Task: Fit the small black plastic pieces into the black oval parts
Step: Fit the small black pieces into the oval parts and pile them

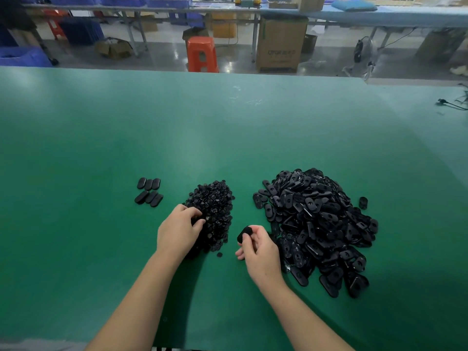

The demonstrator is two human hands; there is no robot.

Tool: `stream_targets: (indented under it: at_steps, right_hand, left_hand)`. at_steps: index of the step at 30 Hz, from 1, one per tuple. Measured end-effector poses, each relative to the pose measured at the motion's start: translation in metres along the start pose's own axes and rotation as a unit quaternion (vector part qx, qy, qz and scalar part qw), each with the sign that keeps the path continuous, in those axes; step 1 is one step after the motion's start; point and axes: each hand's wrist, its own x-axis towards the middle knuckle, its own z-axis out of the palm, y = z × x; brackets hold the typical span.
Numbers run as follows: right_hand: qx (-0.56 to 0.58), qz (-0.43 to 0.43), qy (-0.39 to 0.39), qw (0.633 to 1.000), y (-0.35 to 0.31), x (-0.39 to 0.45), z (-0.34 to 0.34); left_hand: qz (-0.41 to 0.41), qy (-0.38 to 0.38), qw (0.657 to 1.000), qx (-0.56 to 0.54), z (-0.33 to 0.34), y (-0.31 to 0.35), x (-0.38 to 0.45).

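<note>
A heap of small black plastic pieces [215, 206] lies on the green table [228, 138] near the middle. To its right spreads a bigger heap of black oval parts [316, 224]. My left hand [178, 230] rests on the left edge of the small-piece heap, its fingertips pinching one small piece [207, 219]. My right hand [258, 247] is between the two heaps and holds one black oval part [244, 234] in its fingers, just above the table.
Several oval parts [149, 192] lie in two short rows left of the heaps. One loose small piece [219, 254] sits between my hands, and a lone black part [363, 202] lies right of the big heap. A cable [450, 103] lies at the far right edge.
</note>
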Motion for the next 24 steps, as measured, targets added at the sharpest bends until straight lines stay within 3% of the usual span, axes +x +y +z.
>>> stream_targets:
  at_steps: [16,24]
  right_hand:
    - [-0.006,-0.005,-0.005,1.000,-0.0018,-0.0009,-0.0017]
    - [-0.010,-0.005,-0.007,1.000,-0.0013,-0.0005,-0.0017]
  left_hand:
    - [0.005,0.079,0.992,-0.102,-0.0012,0.0032,0.0022]
    - [0.017,0.049,0.992,-0.119,-0.0008,0.0064,0.0023]
